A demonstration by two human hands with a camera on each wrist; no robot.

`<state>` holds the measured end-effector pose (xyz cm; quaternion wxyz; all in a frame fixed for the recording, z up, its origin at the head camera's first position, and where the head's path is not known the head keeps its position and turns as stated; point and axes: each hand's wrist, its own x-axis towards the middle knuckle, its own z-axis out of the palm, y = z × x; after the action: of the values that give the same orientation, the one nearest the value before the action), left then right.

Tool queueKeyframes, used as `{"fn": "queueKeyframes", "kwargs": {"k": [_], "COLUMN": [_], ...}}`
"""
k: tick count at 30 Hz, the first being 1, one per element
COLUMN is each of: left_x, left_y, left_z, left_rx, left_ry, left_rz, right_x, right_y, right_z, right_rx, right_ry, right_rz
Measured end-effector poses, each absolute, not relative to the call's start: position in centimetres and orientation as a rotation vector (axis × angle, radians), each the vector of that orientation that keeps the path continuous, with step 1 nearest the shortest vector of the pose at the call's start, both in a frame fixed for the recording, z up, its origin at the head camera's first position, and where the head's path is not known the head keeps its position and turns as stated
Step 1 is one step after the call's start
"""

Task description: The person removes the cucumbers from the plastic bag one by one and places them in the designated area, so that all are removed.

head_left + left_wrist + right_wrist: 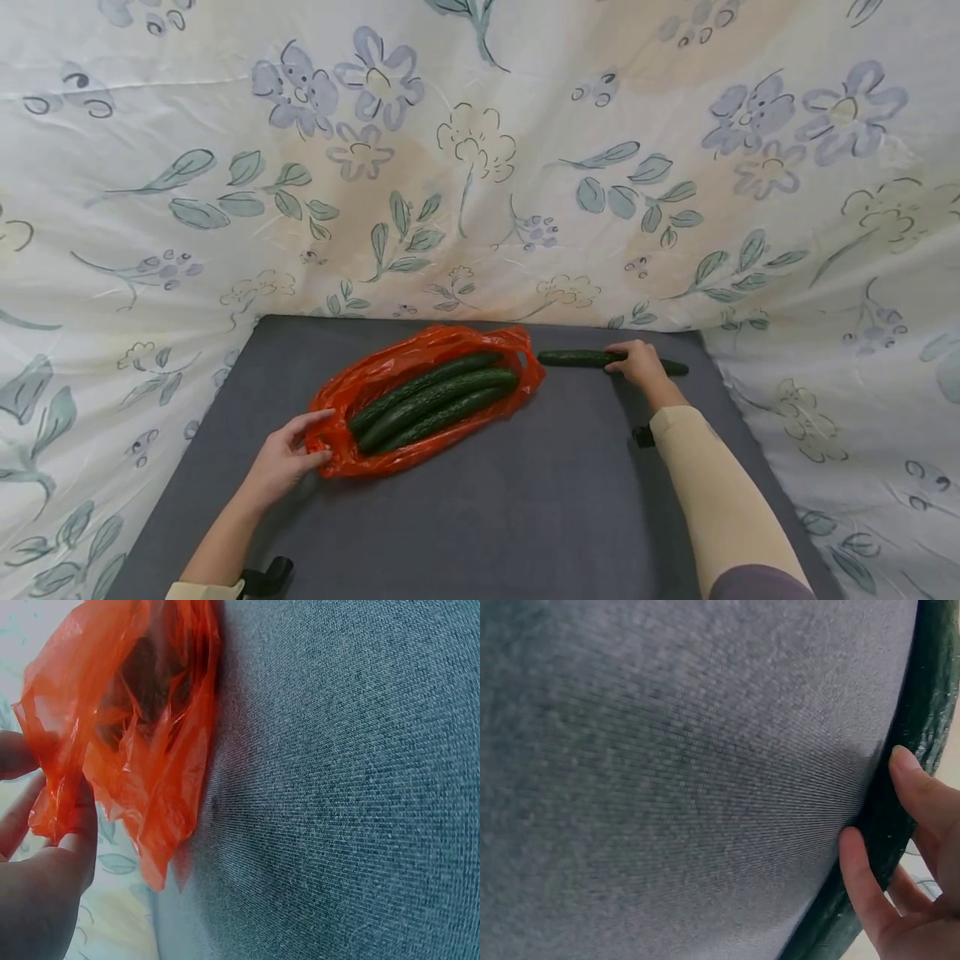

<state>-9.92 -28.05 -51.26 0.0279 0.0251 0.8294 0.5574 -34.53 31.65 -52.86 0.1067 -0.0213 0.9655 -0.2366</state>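
My left hand [279,460] pinches the near left end of a thin red plastic bag [397,354]. In the left wrist view, a gathered fold of the bag [71,761] runs between the thumb and fingers. The bag's mouth gapes upward, and three dark green cucumbers [435,406] lie side by side in it. Off to the right, my right hand [639,365] grips another cucumber [573,358] around its middle. That cucumber [885,825] lies along the cloth in the right wrist view, with thumb and fingers at both its sides.
A dark grey cloth [517,500] covers the table. Behind it and along both sides hangs a white curtain with a flower print [480,250]. The lone cucumber's left tip is close to the bag's right end.
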Motion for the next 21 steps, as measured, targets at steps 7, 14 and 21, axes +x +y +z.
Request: {"fn": "queueKeyframes", "kwargs": {"k": [7, 14, 21], "left_x": [-10.1, -10.0, -9.8], "left_y": [-28.1, -27.9, -28.0], "left_z": [-50.9, -51.1, -50.9], "left_rx": [0.078, 0.100, 0.118], "left_ry": [2.547, 2.542, 2.558], "left_rz": [1.739, 1.755, 1.753], "right_x": [-34.1, -32.4, -31.0], "right_y": [31.2, 30.3, 28.7], "right_z": [-52.0, -49.8, -48.3], "right_rx": [-0.080, -0.127, -0.173], "right_ry": [2.855, 2.956, 2.999], "right_rz": [-0.712, -0.922, -1.006]}}
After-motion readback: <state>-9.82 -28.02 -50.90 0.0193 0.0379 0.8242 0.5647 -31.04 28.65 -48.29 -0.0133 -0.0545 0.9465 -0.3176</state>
